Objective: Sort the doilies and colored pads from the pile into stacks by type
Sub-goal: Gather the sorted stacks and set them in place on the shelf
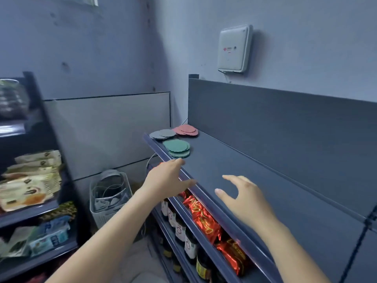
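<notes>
Green doily stack (176, 147) just beyond left fingers (175, 162), apart.

Dim, bluish, even light; soft blur throughout, wide-angle bending at the edges.

The top shelf (255, 180) is plain dark blue-grey, and its back panel (285, 119) has the same colour. At the far end of this shelf I see three stacks, each of one colour. The green stack (176, 147) is nearest, the grey stack (162, 134) is at the shelf's front edge, and the dusty red stack (186, 130) is beside the back panel. Under the shelf are shiny red packets (204, 219) with gold printing, and dark bottles (190, 248) with white labels. Above the shelf, the wall (306, 37) is pale blue-grey and the box (234, 49) on it is white with a small red mark. Left of the shelf, the basket (95, 201) is light grey.
</notes>
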Motion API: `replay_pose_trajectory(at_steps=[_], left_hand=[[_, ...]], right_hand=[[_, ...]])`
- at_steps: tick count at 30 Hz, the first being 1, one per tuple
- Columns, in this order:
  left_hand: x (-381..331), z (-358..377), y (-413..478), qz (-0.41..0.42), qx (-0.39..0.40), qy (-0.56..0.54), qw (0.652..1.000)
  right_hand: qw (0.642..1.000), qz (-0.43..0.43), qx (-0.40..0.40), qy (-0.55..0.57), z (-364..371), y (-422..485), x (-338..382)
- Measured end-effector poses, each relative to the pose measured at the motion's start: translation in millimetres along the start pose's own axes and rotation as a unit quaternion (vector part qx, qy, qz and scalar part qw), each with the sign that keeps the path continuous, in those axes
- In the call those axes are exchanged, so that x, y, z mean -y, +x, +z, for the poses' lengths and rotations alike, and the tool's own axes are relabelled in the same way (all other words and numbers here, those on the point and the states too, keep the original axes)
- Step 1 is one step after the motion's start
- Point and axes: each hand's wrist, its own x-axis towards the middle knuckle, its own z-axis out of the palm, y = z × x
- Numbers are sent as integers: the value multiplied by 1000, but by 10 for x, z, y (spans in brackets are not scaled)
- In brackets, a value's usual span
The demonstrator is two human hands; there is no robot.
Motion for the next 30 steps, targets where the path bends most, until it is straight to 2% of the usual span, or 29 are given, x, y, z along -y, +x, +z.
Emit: replay_pose_trajectory(at_steps=[5,14,16,19,21,24,27,30], left_hand=[[836,275,1077,-55,-7,-41,998],[2177,464,3447,-118,35,-75,990],[2392,523,3856,-121,75,-69,987],[2600,586,4296,-140,183,-71,970],[2701,586,4493,-153,239,-110,952],[2815,633,4709,-155,281,-198,926],[2903,704,4873,-89,337,-222,911],[2924,746,4930,-32,354,-271,895]], right_hand=[[998,-40,42,-19,567,1219,224],[994,-41,98,-27,1504,3521,437],[993,-47,105,-32,1700,3896,519],[988,-43,136,-56,1995,4333,624],[985,-24,157,-67,2161,4540,677],[987,36,152,-38,2307,4703,716],[987,96,128,7,2351,4747,684],[982,115,143,44,2323,4641,688]])
